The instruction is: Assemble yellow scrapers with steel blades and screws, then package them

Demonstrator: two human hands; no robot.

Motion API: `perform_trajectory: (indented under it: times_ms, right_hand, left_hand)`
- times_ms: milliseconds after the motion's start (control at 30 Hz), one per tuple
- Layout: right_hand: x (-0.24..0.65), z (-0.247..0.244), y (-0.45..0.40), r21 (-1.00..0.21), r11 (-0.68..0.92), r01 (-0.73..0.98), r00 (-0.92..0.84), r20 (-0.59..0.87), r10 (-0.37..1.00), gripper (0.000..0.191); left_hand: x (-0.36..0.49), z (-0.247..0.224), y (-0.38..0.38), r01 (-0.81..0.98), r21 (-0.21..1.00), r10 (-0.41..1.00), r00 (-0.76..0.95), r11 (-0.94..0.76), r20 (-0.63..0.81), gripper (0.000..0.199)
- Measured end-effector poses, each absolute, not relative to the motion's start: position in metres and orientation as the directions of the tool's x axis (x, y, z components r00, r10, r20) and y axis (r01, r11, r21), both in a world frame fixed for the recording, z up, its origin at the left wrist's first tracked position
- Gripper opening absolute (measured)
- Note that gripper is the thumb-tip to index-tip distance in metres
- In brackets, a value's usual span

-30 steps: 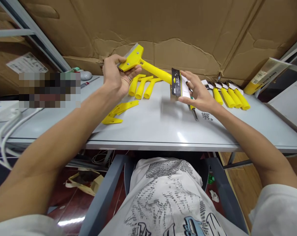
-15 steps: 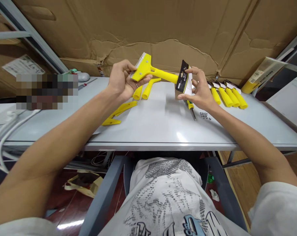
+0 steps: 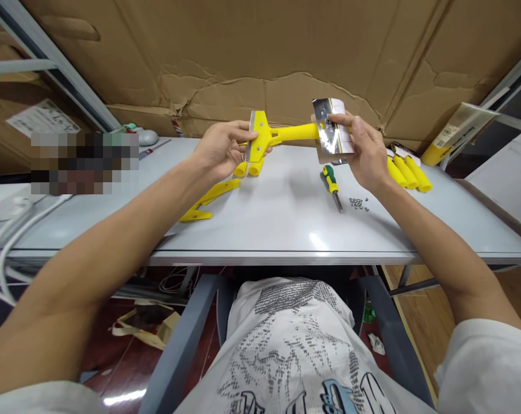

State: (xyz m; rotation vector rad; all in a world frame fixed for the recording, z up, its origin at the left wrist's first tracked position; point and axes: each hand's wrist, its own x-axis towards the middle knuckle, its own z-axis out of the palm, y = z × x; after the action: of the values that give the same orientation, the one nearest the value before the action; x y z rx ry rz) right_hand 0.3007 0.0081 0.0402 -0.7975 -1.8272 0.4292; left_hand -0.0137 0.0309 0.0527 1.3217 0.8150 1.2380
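Observation:
My left hand (image 3: 226, 148) pinches the blade end of a yellow scraper (image 3: 292, 133), which is held level above the table. Its wide head has screws and a metal edge. A black and white card sleeve (image 3: 333, 129) surrounds the handle's far end, and my right hand (image 3: 366, 146) grips that card, fingers on its front. Below lies a green and yellow screwdriver (image 3: 332, 185), beside a small heap of screws (image 3: 356, 203). Yellow handles (image 3: 255, 168) lie behind and under the scraper head, and flat yellow pieces (image 3: 217, 192) rest near my left forearm.
Several yellow scrapers with cards (image 3: 409, 172) lie at the right of the white table (image 3: 278, 230). A yellow packaging roll (image 3: 452, 135) leans at the back right. Cardboard (image 3: 286, 52) stands behind. White cables (image 3: 4, 247) hang at the left edge.
The scraper has turned from slanting to nearly level, its head lower. The card has tilted and moved slightly right with my right hand, exposing more of the screwdriver.

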Motion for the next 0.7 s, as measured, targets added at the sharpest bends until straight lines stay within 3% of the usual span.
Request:
perform_trajectory:
  times_ms: [67,167,233,367,433,600,700]
  right_hand:
    - [0.304,0.041,0.010,-0.594,0.726,0.346,-0.260,0.683,0.683,0.076]
    - [0.309,0.040,0.014,-0.513,0.726,0.459,-0.341,0.653,0.677,0.109]
    - [0.310,0.040,0.013,-0.511,0.711,0.484,-0.364,0.621,0.694,0.120]
    - [0.305,0.042,0.005,-0.543,0.681,0.491,-0.311,0.621,0.719,0.086]
    - [0.302,0.041,0.003,-0.539,0.661,0.522,-0.274,0.628,0.728,0.078]
    - [0.303,0.040,0.004,-0.507,0.687,0.521,-0.232,0.690,0.686,0.096]
    - [0.303,0.044,0.000,-0.475,0.697,0.537,-0.256,0.695,0.672,0.095]
  left_hand:
    - [-0.015,0.049,0.037,-0.199,0.958,0.950,0.193,-0.207,0.246,0.026]
    - [-0.017,0.046,0.042,-0.155,0.938,0.928,0.170,-0.308,0.333,0.036]
    - [-0.017,0.046,0.041,-0.102,0.921,0.908,0.157,-0.376,0.388,0.045]
    - [-0.016,0.049,0.037,-0.046,0.918,0.912,0.104,-0.395,0.398,0.054]
    - [-0.015,0.049,0.036,-0.039,0.921,0.914,0.111,-0.389,0.390,0.054]
    - [-0.015,0.045,0.036,0.000,0.913,0.895,0.196,-0.409,0.401,0.054]
    - [-0.013,0.043,0.033,0.006,0.874,0.864,0.156,-0.485,0.479,0.055]
